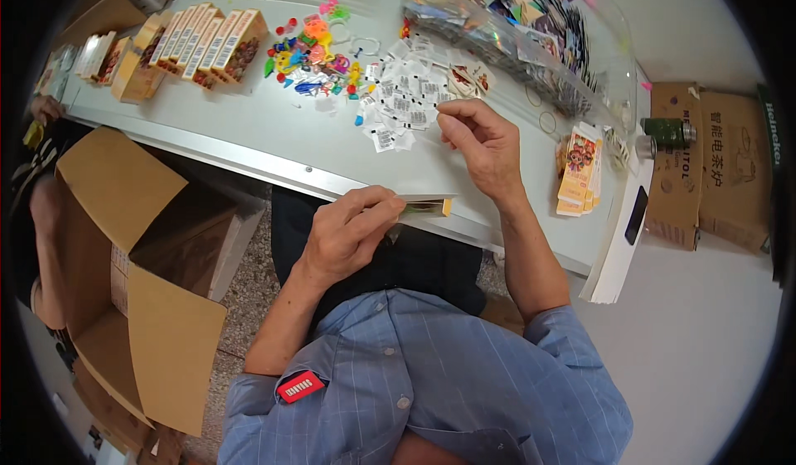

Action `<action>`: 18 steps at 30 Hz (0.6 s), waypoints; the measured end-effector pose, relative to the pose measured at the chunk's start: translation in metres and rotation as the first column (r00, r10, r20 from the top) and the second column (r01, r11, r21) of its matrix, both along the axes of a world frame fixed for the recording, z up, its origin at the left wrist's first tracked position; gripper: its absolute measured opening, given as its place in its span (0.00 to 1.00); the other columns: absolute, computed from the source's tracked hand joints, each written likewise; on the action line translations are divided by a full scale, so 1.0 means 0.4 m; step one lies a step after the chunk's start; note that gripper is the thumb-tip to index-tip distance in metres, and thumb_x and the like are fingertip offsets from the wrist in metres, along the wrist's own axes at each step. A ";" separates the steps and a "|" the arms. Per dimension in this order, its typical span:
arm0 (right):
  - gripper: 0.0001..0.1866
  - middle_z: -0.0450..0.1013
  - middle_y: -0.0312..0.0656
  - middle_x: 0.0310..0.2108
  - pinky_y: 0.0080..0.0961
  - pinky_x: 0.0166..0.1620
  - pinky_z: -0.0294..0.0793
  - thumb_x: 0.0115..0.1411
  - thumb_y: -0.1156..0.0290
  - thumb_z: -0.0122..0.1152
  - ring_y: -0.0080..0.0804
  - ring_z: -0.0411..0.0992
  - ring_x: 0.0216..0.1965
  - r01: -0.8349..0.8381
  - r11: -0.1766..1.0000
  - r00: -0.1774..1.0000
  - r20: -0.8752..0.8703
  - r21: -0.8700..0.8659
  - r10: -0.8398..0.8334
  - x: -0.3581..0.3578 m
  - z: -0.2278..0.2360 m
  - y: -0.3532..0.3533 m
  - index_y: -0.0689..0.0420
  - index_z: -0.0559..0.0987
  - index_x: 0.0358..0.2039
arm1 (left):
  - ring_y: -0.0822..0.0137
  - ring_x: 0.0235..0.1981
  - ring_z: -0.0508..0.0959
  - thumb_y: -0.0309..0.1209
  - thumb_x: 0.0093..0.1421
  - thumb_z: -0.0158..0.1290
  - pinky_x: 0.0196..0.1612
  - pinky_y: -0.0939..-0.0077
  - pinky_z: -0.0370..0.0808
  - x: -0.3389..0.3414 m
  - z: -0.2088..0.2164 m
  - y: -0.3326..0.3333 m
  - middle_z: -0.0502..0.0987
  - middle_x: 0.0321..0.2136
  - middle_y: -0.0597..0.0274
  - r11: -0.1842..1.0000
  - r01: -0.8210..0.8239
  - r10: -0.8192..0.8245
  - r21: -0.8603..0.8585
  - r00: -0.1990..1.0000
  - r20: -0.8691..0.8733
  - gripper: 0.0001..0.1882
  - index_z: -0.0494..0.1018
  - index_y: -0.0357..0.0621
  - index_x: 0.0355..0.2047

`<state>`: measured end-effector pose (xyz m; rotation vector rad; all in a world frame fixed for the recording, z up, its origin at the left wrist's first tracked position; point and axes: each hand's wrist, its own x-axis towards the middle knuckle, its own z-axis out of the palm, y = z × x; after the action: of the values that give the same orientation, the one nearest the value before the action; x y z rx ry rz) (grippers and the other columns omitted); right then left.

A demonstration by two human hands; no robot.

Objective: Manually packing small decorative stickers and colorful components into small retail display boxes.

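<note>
My left hand (pixel 352 229) is closed around a small thin carton (pixel 438 206) at the table's front edge. The carton's end facing right looks open, with something greenish inside. Above the table my right hand (pixel 481 138) has thumb and forefinger pinched together; whatever is between them is too small to make out. Close to those fingertips lies a heap of small white printed sachets (pixel 402 88). Left of the sachets is a pile of colourful little plastic toys (pixel 319 50). Flat yellow printed cartons (pixel 580 167) are stacked to the right of my right hand.
A clear tub (pixel 506 38) full of shiny packets stands at the back. Filled-out cartons (pixel 207 42) stand in a row at the back left. A large open cardboard box (pixel 174 341) is at my left, with another person's arm (pixel 50 241) beyond it. Brown boxes (pixel 705 167) stand at right.
</note>
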<state>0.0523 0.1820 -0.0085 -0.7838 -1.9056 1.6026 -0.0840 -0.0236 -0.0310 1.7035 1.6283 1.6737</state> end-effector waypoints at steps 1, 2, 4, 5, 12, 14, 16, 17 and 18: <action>0.09 0.77 0.34 0.34 0.17 0.36 0.73 0.66 0.73 0.63 0.18 0.74 0.33 -0.022 0.997 1.000 0.022 0.070 0.020 0.007 -0.006 0.001 0.62 0.82 0.44 | 0.54 0.36 0.84 0.13 0.51 0.63 0.35 0.68 0.83 0.000 -0.002 -0.001 0.81 0.40 0.50 1.000 0.007 -0.007 -0.004 1.000 -0.022 0.25 0.76 0.42 0.50; 0.09 0.77 0.34 0.34 0.17 0.36 0.73 0.66 0.73 0.63 0.18 0.74 0.33 -0.015 0.998 1.000 0.023 0.062 0.013 0.009 -0.009 0.003 0.62 0.82 0.44 | 0.54 0.36 0.84 0.13 0.51 0.63 0.35 0.68 0.83 -0.001 -0.003 0.001 0.81 0.40 0.50 1.000 0.014 -0.014 -0.011 1.000 -0.020 0.25 0.76 0.42 0.50; 0.08 0.77 0.34 0.35 0.17 0.36 0.73 0.66 0.74 0.62 0.18 0.74 0.33 0.000 1.000 1.000 0.003 0.010 0.000 0.000 -0.009 0.007 0.62 0.82 0.44 | 0.53 0.36 0.84 0.12 0.49 0.63 0.34 0.68 0.83 -0.002 -0.008 0.003 0.82 0.39 0.49 1.000 0.004 -0.004 0.006 1.000 -0.005 0.24 0.75 0.40 0.47; 0.08 0.77 0.34 0.35 0.17 0.36 0.73 0.66 0.74 0.62 0.18 0.74 0.33 0.001 1.000 1.000 0.003 0.004 -0.001 -0.001 -0.011 0.008 0.62 0.82 0.44 | 0.53 0.36 0.84 0.12 0.49 0.63 0.34 0.68 0.83 0.001 -0.010 0.006 0.82 0.39 0.49 1.000 0.005 -0.005 -0.001 1.000 -0.005 0.24 0.75 0.40 0.47; 0.08 0.76 0.37 0.37 0.18 0.37 0.73 0.66 0.77 0.62 0.19 0.73 0.34 -0.053 0.995 0.998 -0.029 0.081 0.056 -0.005 -0.016 0.019 0.63 0.82 0.44 | 0.53 0.34 0.84 0.12 0.47 0.63 0.33 0.68 0.83 0.005 -0.012 0.013 0.82 0.37 0.48 0.999 0.016 -0.015 0.029 1.000 -0.012 0.23 0.74 0.38 0.44; 0.08 0.76 0.37 0.38 0.18 0.37 0.73 0.65 0.77 0.62 0.19 0.73 0.34 -0.061 0.991 0.998 -0.003 0.118 0.061 -0.008 -0.017 0.031 0.63 0.82 0.43 | 0.53 0.34 0.84 0.12 0.46 0.63 0.32 0.68 0.83 0.002 -0.012 0.016 0.82 0.37 0.47 0.999 0.017 -0.016 0.031 1.000 -0.024 0.23 0.74 0.39 0.44; 0.08 0.76 0.37 0.38 0.18 0.38 0.73 0.65 0.77 0.62 0.20 0.73 0.34 -0.061 0.987 0.998 -0.014 0.151 0.064 -0.016 -0.015 0.042 0.63 0.82 0.43 | 0.54 0.34 0.84 0.12 0.46 0.63 0.32 0.68 0.83 0.002 -0.011 0.018 0.82 0.37 0.48 1.000 0.009 -0.009 0.029 1.000 -0.016 0.22 0.75 0.38 0.42; 0.08 0.76 0.37 0.38 0.18 0.38 0.73 0.65 0.77 0.62 0.20 0.73 0.34 -0.064 0.987 0.998 -0.015 0.150 0.067 -0.023 -0.012 0.048 0.63 0.82 0.43 | 0.54 0.34 0.84 0.12 0.46 0.63 0.32 0.68 0.83 0.000 -0.007 0.018 0.82 0.37 0.48 1.000 0.007 -0.006 0.028 1.000 -0.017 0.22 0.75 0.38 0.42; 0.08 0.76 0.38 0.38 0.19 0.38 0.73 0.65 0.77 0.62 0.20 0.74 0.35 -0.074 0.977 0.997 -0.002 0.198 0.076 -0.033 -0.009 0.057 0.63 0.82 0.44 | 0.54 0.34 0.84 0.13 0.46 0.63 0.32 0.69 0.82 -0.002 -0.003 0.020 0.82 0.37 0.49 1.000 0.007 -0.007 0.003 1.000 -0.013 0.21 0.76 0.38 0.42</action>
<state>0.0391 0.2048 -0.0123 -0.6267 -2.0708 1.4288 -0.0848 -0.0157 -0.0320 1.7231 1.6247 1.6662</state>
